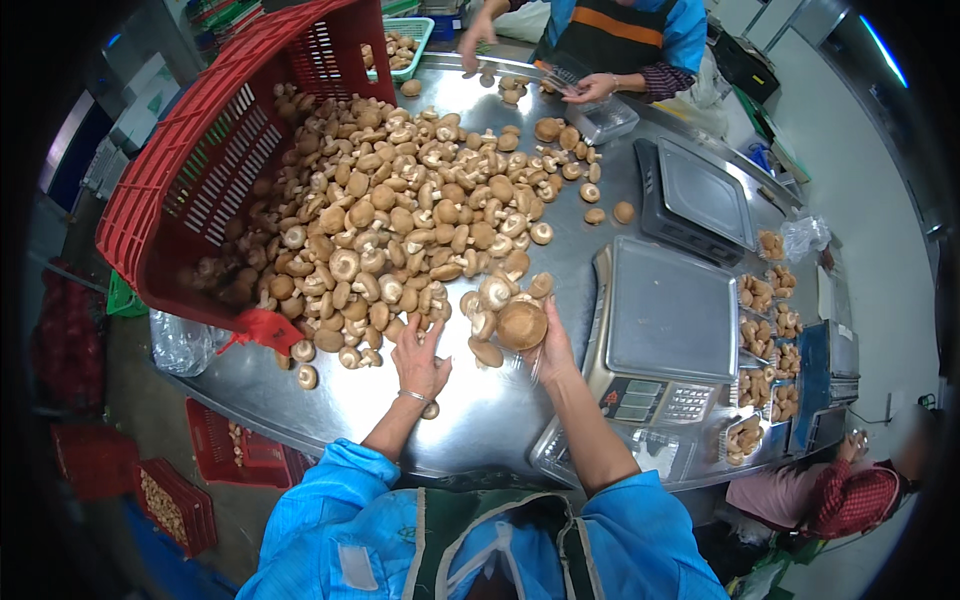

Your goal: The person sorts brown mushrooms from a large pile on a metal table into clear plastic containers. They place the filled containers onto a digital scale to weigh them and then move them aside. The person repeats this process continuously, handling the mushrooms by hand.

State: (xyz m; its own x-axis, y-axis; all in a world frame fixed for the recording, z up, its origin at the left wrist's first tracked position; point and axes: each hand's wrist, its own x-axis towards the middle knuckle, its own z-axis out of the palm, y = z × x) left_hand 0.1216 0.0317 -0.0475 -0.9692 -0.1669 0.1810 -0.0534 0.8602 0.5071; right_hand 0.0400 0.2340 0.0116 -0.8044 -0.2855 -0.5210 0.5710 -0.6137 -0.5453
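A large heap of shiitake mushrooms (420,202) spreads over the stainless steel table (480,427) from a tipped red plastic crate (202,165). My left hand (421,361) is at the heap's near edge, fingers apart at the mushrooms, with no mushroom visibly gripped. A small mushroom (430,410) lies beside my left wrist. My right hand (553,346) grips the side of a clear plastic tray (531,366), mostly hidden under mushrooms. One broad brown mushroom cap (523,325) sits on top, next to my right fingers.
Two weighing scales (671,311) (705,184) stand to the right, with several filled mushroom trays (756,337) beyond. Across the table a co-worker's hand (592,88) holds clear plastic packaging above another tray (604,120). Another person (832,495) is at lower right. Red crates (240,442) stand on the floor at left.
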